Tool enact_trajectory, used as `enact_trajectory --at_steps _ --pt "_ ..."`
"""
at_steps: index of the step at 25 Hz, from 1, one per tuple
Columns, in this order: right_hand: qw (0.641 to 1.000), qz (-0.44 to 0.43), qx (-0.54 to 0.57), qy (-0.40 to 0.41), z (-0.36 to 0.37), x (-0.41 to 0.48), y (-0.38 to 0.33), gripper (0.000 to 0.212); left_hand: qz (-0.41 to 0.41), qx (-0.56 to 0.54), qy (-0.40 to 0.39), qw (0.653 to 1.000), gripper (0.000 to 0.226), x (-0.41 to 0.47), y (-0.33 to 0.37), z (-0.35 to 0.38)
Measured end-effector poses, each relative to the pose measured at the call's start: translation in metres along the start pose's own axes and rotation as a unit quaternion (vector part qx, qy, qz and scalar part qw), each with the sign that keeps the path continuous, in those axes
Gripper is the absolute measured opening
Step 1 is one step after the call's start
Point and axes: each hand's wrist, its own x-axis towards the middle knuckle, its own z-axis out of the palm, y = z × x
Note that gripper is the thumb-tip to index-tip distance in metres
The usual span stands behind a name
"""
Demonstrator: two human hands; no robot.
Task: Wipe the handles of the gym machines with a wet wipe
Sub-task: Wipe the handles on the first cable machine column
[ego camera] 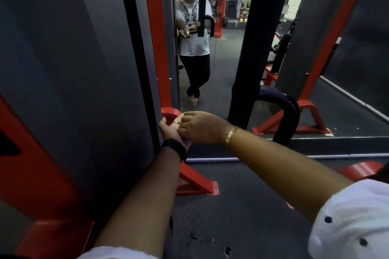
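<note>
At the bottom right of the frame a white sleeve with dark dots covers the right upper arm. Both bare forearms reach up over the dark rubber floor to the middle of the frame. The left wrist carries a black watch and the right a gold bangle.

The left hand lies palm up and cupped, with the right hand touching it from the right. The right hand's fingers are bunched and curled down onto the left palm. Whether either hand holds a wet wipe cannot be told, as the contact is hidden.

Just beyond the hands stands a red machine upright. The machine's black curved handle sits right of centre, apart from both hands. Behind is a wall mirror, which shows the person standing with hands together.
</note>
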Motion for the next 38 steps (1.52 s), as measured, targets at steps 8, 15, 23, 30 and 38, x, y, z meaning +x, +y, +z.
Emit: enact_trajectory --at_steps 8,15,23,30,38 --pt "0.766 0.537 0.339 0.100 0.021 -0.038 -0.090 0.022 0.288 0.484 -0.057 0.824 0.044 0.000 -0.017 0.006" --pt "-0.153 0.510 0.706 0.467 0.013 -0.009 -0.068 0.027 0.503 0.675 -0.068 0.536 0.048 0.006 -0.025 -0.031" --pt "-0.192 0.496 0.780 0.329 -0.015 0.006 -0.061 0.033 0.471 0.611 -0.118 0.626 0.053 0.003 -0.023 -0.026" --pt "-0.160 0.522 0.700 0.460 -0.055 -0.001 -0.067 0.027 0.465 0.650 -0.118 0.589 0.057 -0.001 -0.019 -0.025" --pt "0.779 0.472 0.158 0.381 -0.056 -0.019 -0.055 0.043 0.436 0.614 -0.083 0.653 0.040 0.005 -0.019 -0.021"
